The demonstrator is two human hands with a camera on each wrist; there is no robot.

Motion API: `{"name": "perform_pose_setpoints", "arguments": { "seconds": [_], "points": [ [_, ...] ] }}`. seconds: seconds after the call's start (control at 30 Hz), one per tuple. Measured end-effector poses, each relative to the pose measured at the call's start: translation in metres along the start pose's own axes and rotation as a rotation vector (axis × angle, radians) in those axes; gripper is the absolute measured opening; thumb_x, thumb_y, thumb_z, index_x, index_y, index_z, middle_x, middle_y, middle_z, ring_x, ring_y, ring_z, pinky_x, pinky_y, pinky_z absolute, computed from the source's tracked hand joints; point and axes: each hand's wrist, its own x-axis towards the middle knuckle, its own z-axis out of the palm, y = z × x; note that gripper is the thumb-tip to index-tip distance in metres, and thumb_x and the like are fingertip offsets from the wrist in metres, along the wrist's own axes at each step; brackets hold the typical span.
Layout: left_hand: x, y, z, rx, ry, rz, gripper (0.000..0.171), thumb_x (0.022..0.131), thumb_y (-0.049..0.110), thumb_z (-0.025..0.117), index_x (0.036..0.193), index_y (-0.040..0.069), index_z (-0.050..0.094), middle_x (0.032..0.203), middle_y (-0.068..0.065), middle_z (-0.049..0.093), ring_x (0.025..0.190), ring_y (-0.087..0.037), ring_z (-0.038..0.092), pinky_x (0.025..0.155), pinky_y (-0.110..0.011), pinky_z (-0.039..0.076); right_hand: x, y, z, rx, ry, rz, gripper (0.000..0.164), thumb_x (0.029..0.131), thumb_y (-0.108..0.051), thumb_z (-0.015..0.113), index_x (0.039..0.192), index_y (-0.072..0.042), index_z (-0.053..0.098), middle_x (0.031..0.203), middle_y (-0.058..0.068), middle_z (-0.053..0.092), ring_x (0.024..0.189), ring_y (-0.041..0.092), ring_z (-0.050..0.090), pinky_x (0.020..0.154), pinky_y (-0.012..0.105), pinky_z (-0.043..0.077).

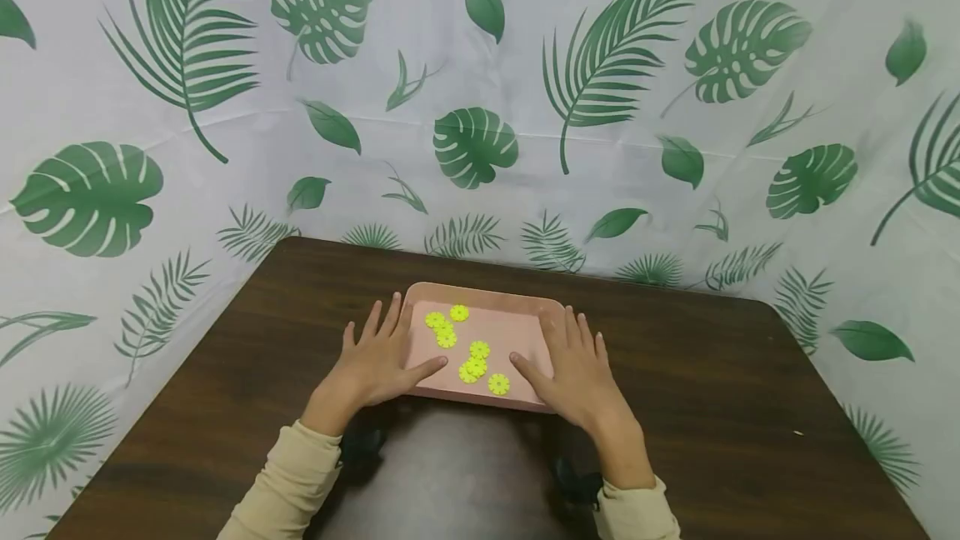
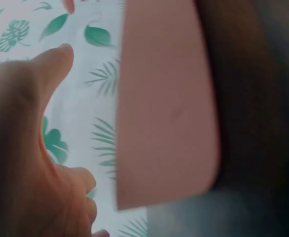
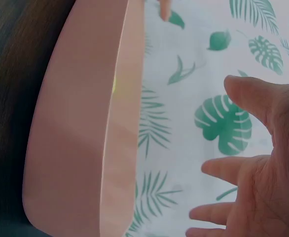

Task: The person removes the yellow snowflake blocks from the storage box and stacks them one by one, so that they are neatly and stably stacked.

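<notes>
A shallow pink tray (image 1: 487, 298) lies on the table. Several bright yellow, notched flower-shaped discs (image 1: 498, 384) are in it, some overlapping in two clusters; a lone disc (image 1: 459, 312) sits near the far wall. My left hand (image 1: 375, 365) is over the tray's left end, fingers spread and thumb pointing inward. At the right end my right hand (image 1: 581, 377) mirrors it, palm down. Both wrist views show a gap between hand and tray: the left hand (image 2: 16, 133) is beside the tray wall (image 2: 169, 108), the right hand (image 3: 258, 192) likewise. Neither holds anything.
The dark wooden table (image 1: 712, 390) extends around the tray. A white cloth (image 1: 397, 148) printed with green leaves hangs behind and at both sides. A tiny pale scrap (image 1: 798, 432) lies on the table at the right.
</notes>
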Motion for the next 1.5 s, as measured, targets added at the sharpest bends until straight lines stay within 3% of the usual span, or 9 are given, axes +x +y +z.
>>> {"name": "perform_pose_setpoints", "arguments": {
  "seconds": [0.2,0.3,0.47,0.6,0.73,0.93,1.1,1.5],
  "points": [
    [-0.001,-0.007,0.010,-0.023,-0.032,0.018,0.108,0.094,0.079,0.044,0.166,0.005,0.012,0.172,-0.017,0.006,0.157,-0.044,0.010,0.112,-0.079,0.010,0.008,0.002,-0.004,0.013,0.025,-0.082,0.082,0.100,-0.056,0.056,0.160,-0.004,0.036,0.166,0.024,0.029,0.154,0.047,0.018,0.120,0.067,0.007],
    [-0.002,-0.009,0.014,-0.025,-0.053,0.034,0.107,0.095,0.077,0.045,0.165,0.002,0.014,0.172,-0.018,0.007,0.157,-0.041,0.013,0.112,-0.078,0.011,0.010,0.004,0.001,0.022,0.017,-0.125,0.073,0.102,-0.048,0.059,0.154,0.001,0.045,0.158,0.026,0.042,0.149,0.046,0.033,0.119,0.067,0.017],
    [-0.004,-0.013,0.017,-0.059,-0.043,0.071,0.109,0.094,0.072,0.052,0.163,-0.004,0.017,0.171,-0.022,0.007,0.157,-0.036,0.017,0.113,-0.075,0.017,0.013,0.007,0.020,0.067,0.016,-0.155,0.055,0.099,-0.030,0.070,0.141,0.004,0.059,0.137,0.023,0.062,0.129,0.040,0.057,0.108,0.062,0.040],
    [-0.006,-0.021,0.020,-0.090,-0.043,0.096,0.113,0.093,0.071,0.057,0.162,-0.007,0.015,0.170,-0.025,0.006,0.156,-0.036,0.020,0.112,-0.072,0.025,0.017,0.006,0.032,0.130,0.002,-0.178,0.039,0.091,-0.016,0.079,0.123,0.005,0.071,0.116,0.020,0.071,0.107,0.035,0.067,0.095,0.054,0.053],
    [-0.007,-0.027,0.023,-0.103,-0.036,0.117,0.117,0.091,0.071,0.061,0.161,-0.009,0.013,0.170,-0.026,0.004,0.156,-0.038,0.020,0.110,-0.071,0.031,0.019,0.005,0.038,0.194,-0.068,-0.185,0.035,0.085,-0.012,0.085,0.115,0.002,0.076,0.101,0.012,0.073,0.091,0.028,0.068,0.081,0.042,0.058],
    [-0.004,-0.027,0.022,-0.125,-0.014,0.156,0.118,0.091,0.069,0.064,0.161,-0.011,0.012,0.170,-0.028,0.006,0.154,-0.041,0.024,0.106,-0.072,0.035,0.025,0.006,0.039,0.211,-0.125,-0.209,0.031,0.082,-0.011,0.088,0.110,-0.002,0.079,0.084,0.002,0.068,0.073,0.014,0.058,0.066,0.027,0.052],
    [-0.002,-0.026,0.023,-0.115,-0.036,0.154,0.115,0.092,0.068,0.063,0.160,-0.011,0.014,0.170,-0.026,0.009,0.153,-0.039,0.029,0.107,-0.070,0.036,0.029,0.009,0.042,0.169,-0.131,-0.244,0.028,0.081,-0.012,0.089,0.107,-0.004,0.081,0.080,0.000,0.068,0.072,0.012,0.056,0.066,0.026,0.051],
    [0.000,-0.029,0.022,-0.127,-0.039,0.166,0.119,0.091,0.070,0.063,0.160,-0.012,0.012,0.170,-0.027,0.007,0.146,-0.040,0.040,0.107,-0.067,0.037,0.037,0.008,0.049,0.141,-0.148,-0.214,0.020,0.081,-0.013,0.090,0.097,-0.010,0.078,0.081,-0.002,0.063,0.074,0.012,0.055,0.069,0.029,0.049]
  ]
}}
